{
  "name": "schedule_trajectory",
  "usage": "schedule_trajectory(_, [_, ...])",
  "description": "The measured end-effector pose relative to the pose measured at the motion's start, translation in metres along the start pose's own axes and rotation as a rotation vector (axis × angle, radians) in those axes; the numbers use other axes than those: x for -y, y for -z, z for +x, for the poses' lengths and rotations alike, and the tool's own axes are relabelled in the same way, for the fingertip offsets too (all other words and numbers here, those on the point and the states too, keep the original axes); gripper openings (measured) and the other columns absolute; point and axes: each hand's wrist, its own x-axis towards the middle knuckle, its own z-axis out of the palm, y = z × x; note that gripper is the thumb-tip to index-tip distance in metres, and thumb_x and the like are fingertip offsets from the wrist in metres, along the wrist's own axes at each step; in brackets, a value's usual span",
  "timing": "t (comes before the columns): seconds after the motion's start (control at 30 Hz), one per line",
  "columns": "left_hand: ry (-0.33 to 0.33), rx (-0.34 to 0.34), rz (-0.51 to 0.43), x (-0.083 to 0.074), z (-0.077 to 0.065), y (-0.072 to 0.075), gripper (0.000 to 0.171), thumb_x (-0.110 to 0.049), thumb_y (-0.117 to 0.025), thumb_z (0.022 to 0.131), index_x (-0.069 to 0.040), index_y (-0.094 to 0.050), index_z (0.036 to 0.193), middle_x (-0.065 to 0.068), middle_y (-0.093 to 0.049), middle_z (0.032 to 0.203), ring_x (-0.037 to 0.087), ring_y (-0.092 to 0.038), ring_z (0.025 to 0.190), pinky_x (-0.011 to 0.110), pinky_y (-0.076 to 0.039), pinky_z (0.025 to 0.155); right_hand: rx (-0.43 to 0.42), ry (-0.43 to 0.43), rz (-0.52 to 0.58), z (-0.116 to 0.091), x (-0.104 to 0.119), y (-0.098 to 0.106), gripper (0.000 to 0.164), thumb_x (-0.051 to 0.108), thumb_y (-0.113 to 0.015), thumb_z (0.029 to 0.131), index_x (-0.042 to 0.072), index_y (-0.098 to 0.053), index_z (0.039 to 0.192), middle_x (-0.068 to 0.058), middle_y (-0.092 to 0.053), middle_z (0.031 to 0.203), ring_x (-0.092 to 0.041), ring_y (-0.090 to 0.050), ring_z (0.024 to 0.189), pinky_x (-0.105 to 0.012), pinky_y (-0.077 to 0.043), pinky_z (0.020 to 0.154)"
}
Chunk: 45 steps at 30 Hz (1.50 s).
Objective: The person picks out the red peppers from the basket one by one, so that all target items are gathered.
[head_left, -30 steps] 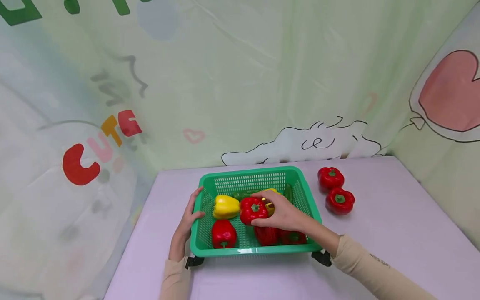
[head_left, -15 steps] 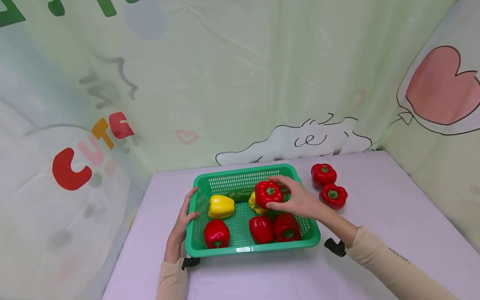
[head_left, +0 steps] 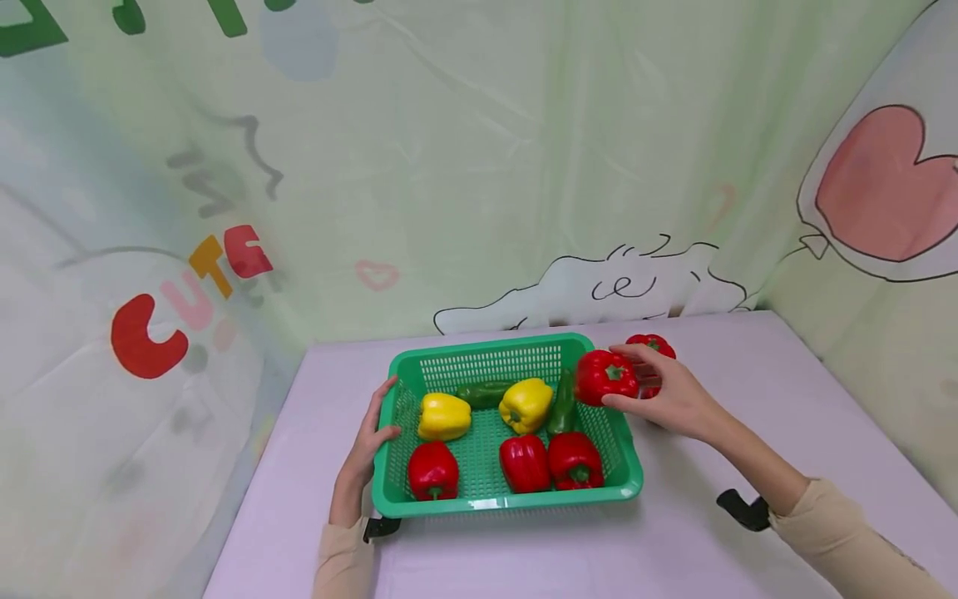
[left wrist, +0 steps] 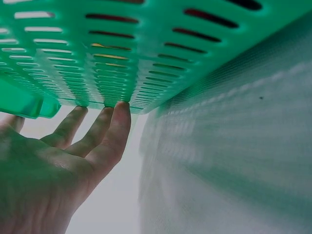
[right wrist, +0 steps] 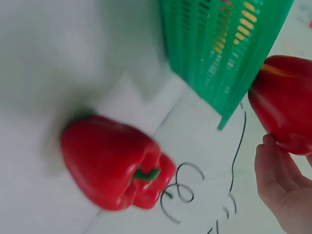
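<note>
- While the right hand (head_left: pixel 672 398) grips it between thumb and fingers, one red pepper (head_left: pixel 603 378), stem showing, is held at the basket's right rim.
- Green basket (head_left: pixel 516 502), slotted walls. Contents: three red peppers (head_left: pixel 525 464) along the front; two yellow peppers (head_left: pixel 445 417) farther back; two long green vegetables (head_left: pixel 485 393), one by the back wall.
- Left hand (head_left: pixel 367 441), fingers fairly straight, tips touching the basket's left side.
- Two further red peppers (right wrist: pixel 105 161), adjacent, on the lilac table (head_left: pixel 479 561), right of the basket.
</note>
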Motion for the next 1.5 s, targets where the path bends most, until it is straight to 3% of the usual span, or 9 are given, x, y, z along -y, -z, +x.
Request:
schedule_trajectory(0.4, [-0.001,0.009,0.008,-0.001,0.0,-0.001,0.081,0.002,-0.045,0.083,-0.014,-0.016,0.158,0.021,-0.016,0.159,0.048,-0.032,0.13,0.048,-0.046,0.095,-0.026,-0.057,-0.04,-0.029,-0.012,0.03,0.07,0.025,-0.078,0.083,0.002,-0.047,0.141,-0.027,-0.051,0.131,-0.046,-0.054,0.108,-0.027,-0.054,0.066])
schedule_trajectory(0.67, [0.001,-0.001,-0.001,-0.001,-0.001,-0.001,0.082,0.003,-0.045,0.083,-0.013,-0.016,0.157,0.022,-0.018,0.158,0.045,-0.034,0.127,0.039,-0.05,0.091,-0.046,-0.056,-0.081,-0.047,-0.029,0.033,0.071,0.024,-0.08,0.08,0.001,-0.049,0.139,-0.027,-0.052,0.13,-0.045,-0.055,0.103,-0.024,-0.053,0.064])
schedule_trajectory(1.5, [0.004,-0.001,0.011,-0.001,-0.001,0.0,0.082,0.001,-0.045,0.083,-0.014,-0.016,0.158,0.021,-0.016,0.159,0.047,-0.032,0.13,0.04,-0.048,0.093,0.022,-0.2,-0.135,-0.079,-0.071,0.008,0.082,0.03,-0.086,0.073,-0.004,-0.047,0.137,-0.032,-0.051,0.127,-0.044,-0.056,0.102,-0.038,-0.058,0.065])
